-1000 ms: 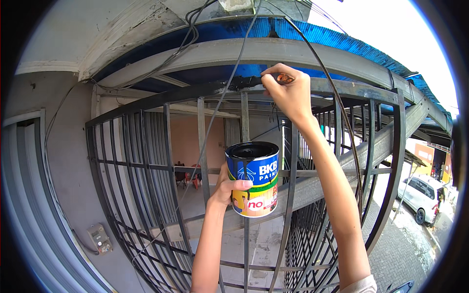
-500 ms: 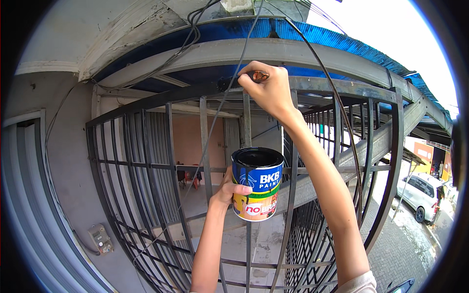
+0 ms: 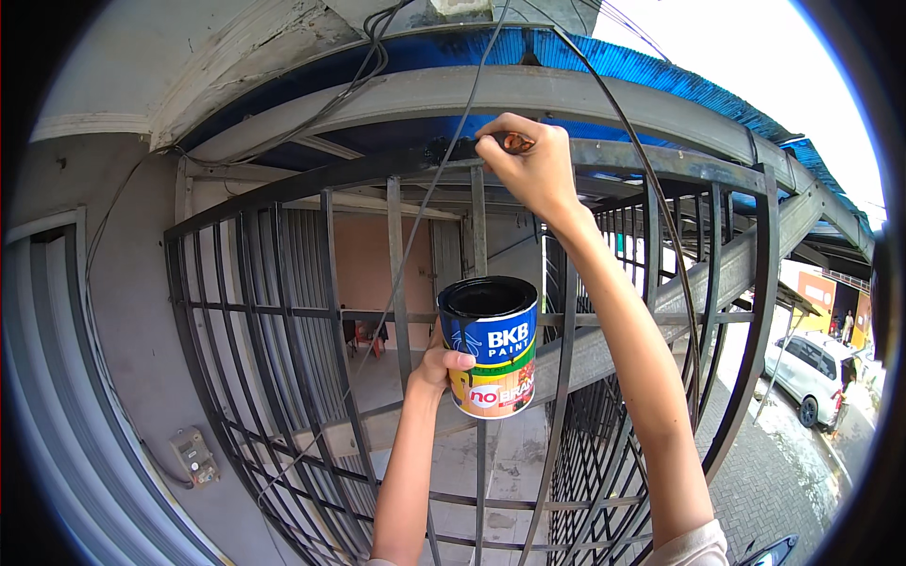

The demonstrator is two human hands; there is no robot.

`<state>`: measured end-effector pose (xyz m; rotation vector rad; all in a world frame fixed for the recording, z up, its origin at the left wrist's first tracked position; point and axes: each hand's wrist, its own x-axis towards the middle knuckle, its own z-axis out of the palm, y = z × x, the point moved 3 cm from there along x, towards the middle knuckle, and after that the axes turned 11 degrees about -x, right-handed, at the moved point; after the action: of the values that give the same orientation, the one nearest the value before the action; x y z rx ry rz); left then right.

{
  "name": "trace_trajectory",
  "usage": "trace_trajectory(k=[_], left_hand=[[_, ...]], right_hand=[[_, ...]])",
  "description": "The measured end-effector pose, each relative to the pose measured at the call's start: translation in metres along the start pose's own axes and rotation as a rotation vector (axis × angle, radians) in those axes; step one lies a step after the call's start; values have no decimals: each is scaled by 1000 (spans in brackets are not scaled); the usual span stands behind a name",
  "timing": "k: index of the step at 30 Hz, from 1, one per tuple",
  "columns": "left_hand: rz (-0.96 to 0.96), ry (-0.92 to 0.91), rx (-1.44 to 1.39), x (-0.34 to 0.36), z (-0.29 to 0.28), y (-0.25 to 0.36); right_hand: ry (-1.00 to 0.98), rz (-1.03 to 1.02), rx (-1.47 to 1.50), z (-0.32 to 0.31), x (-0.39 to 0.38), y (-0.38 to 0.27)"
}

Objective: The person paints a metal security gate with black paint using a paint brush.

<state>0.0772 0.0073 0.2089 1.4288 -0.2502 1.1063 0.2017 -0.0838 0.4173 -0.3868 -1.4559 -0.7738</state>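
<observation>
My left hand (image 3: 436,368) is wrapped round the side of an open paint can (image 3: 493,347), its thumb across the front. The can has a blue, green and wood-coloured label with dark drips, and black paint shows inside its rim. Above the can, my right hand (image 3: 540,168) grips a paintbrush (image 3: 516,142) by its brown-orange handle. The dark bristle end points left, against the top rail (image 3: 349,174) of a metal grille. Wet-looking black paint lies on the rail beside the brush; further right the rail looks greyer.
Vertical grille bars (image 3: 398,274) stand behind the can. Loose cables (image 3: 420,222) hang across the front, and a grey beam (image 3: 623,106) runs above under a blue corrugated roof (image 3: 604,58). A meter box (image 3: 194,457) is on the left wall. A white car (image 3: 810,373) stands outside, right.
My right hand has shifted a little to the right along the rail with the paintbrush. The paint can in my left hand has moved slightly left and up.
</observation>
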Motion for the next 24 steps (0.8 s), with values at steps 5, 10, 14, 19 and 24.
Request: trace_trajectory(k=[5, 10, 14, 19, 24], left_hand=[[54, 44, 0, -1, 2, 3], [28, -8, -47, 1, -4, -3], [26, -17, -83, 4, -12, -8], [53, -19, -13, 1, 0, -1], [52, -43, -23, 5, 7, -1]], right_hand=[[75, 2, -154, -26, 3, -2], [-14, -71, -53, 4, -6, -11], [71, -67, -164, -23, -8, 4], [60, -109, -517, -69, -1, -25], [3, -324, -582, -36, 10, -46]])
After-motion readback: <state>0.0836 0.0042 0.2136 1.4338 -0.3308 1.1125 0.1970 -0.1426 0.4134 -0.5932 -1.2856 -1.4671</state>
